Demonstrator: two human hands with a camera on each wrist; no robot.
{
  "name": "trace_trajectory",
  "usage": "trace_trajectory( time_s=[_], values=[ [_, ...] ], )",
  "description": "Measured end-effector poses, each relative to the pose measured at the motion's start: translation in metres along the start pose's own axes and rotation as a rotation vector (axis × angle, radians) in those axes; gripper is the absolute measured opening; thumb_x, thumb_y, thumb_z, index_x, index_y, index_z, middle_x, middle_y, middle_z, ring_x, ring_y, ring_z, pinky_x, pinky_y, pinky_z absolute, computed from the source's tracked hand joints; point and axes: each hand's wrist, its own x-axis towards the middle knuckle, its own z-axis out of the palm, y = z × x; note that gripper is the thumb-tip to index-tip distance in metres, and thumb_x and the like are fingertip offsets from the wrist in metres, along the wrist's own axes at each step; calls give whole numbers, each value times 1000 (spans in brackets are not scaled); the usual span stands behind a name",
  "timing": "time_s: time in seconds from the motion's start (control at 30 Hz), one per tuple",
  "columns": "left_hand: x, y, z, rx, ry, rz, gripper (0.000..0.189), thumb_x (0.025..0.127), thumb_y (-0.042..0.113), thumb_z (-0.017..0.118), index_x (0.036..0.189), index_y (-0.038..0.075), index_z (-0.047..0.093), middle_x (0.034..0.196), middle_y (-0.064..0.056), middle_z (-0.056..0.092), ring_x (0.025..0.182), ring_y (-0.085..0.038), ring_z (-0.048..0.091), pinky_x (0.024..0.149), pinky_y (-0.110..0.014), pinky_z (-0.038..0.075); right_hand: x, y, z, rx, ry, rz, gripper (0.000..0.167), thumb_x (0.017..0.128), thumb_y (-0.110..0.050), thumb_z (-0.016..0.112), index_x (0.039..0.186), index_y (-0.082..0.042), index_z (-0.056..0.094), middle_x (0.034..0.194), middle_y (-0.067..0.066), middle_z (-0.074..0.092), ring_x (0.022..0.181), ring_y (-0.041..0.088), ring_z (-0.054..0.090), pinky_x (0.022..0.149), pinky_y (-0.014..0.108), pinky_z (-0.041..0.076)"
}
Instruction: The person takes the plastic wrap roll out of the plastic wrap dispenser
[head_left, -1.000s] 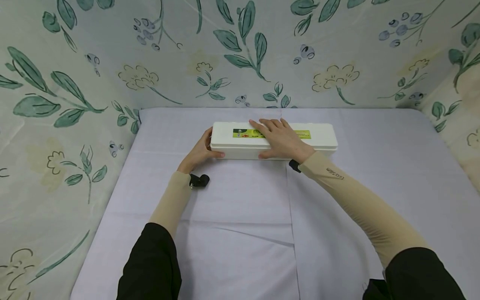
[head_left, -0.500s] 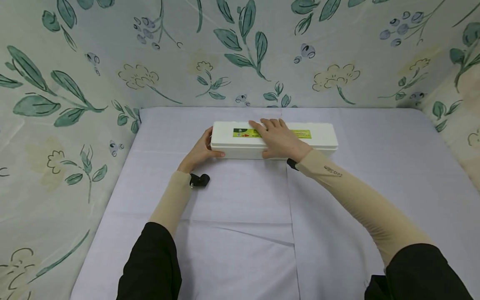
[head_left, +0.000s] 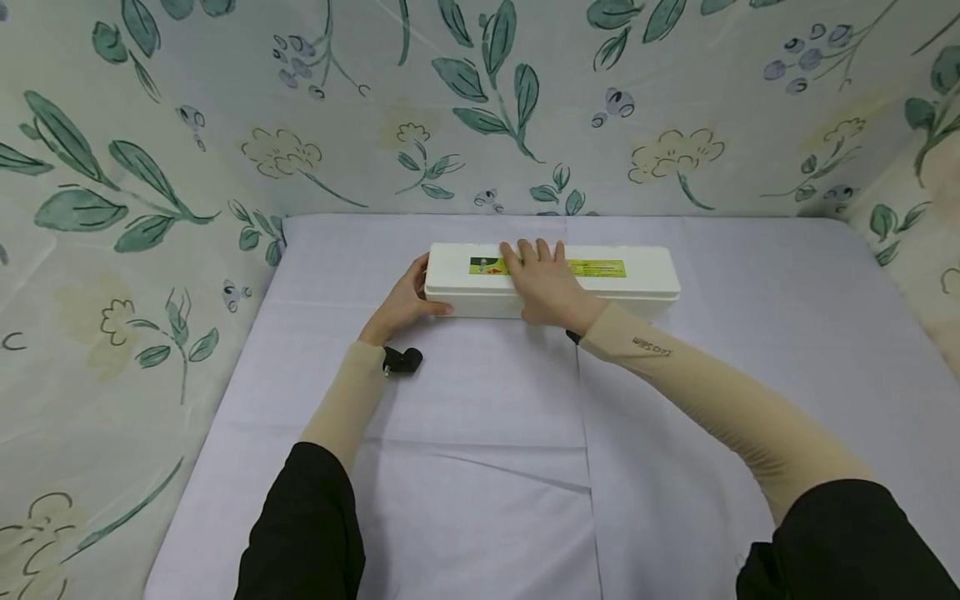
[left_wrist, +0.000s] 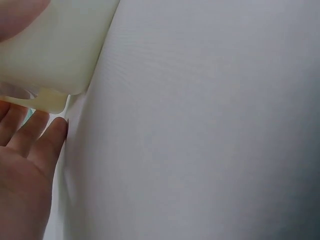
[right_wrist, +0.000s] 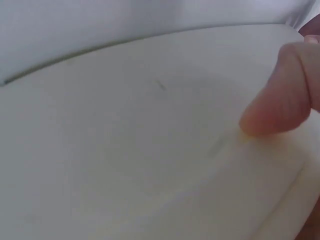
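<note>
A long white plastic box (head_left: 651, 265) with a lid and a yellow-green label (head_left: 600, 267) lies across the cloth-covered table. My left hand (head_left: 405, 304) holds the box's left end, thumb on the front face and fingers round the end. Close up in the left wrist view, its fingers (left_wrist: 45, 145) reach the end of the box (left_wrist: 65, 55). Over the lid lies my right hand (head_left: 547, 287), its fingers extended across the label, hiding part of it. The right thumb (right_wrist: 280, 107) presses on the front near the lid seam in the right wrist view.
Under the box spreads a white tablecloth (head_left: 480, 467) with fold creases. Leaf-patterned fabric (head_left: 315, 167) hangs behind the table and at both sides. A black wrist camera (head_left: 405, 361) sits at the left wrist.
My right hand has turned slightly and slid a little left, its fingers now closer together and its thumb less visible in the head view. The left hand keeps its hold; the box looks unmoved.
</note>
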Motion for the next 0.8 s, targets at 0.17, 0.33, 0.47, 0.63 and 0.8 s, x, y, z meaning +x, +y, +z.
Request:
trace_trajectory(
  time_s=[0.17,0.33,0.47,0.63,0.8],
  values=[
    [-1,2,-1,1,4,5,103,71,-6,77,152,5,14,153,-13,24,140,-27,23,112,-41,24,1,-1,2,-13,54,-16,87,76,-10,68,148,2,21,143,33,28,129,54,27,102,70,17],
    [0,5,-3,32,2,25,102,73,-6,77,152,5,14,151,-14,27,136,-28,30,109,-42,29,4,0,-2,28,80,-23,82,75,-8,64,146,3,23,141,34,31,127,55,29,101,72,18],
    [0,7,-5,56,-11,34,100,74,-6,76,152,5,14,149,-15,30,129,-31,37,105,-43,35,7,4,-11,75,50,-26,83,74,-6,62,147,2,22,141,32,32,127,52,30,101,72,17],
    [0,7,-4,45,-37,39,100,75,-7,75,152,4,12,149,-17,30,129,-32,37,102,-43,37,10,13,-25,104,-26,-53,82,75,-8,60,148,3,24,140,29,36,126,48,36,101,67,26],
    [1,-2,-4,14,-57,48,101,75,-8,74,152,4,11,149,-19,30,132,-34,35,105,-44,34,14,27,-31,147,-88,-97,85,76,-19,65,149,0,26,141,24,41,122,41,44,98,56,37]
  ],
)
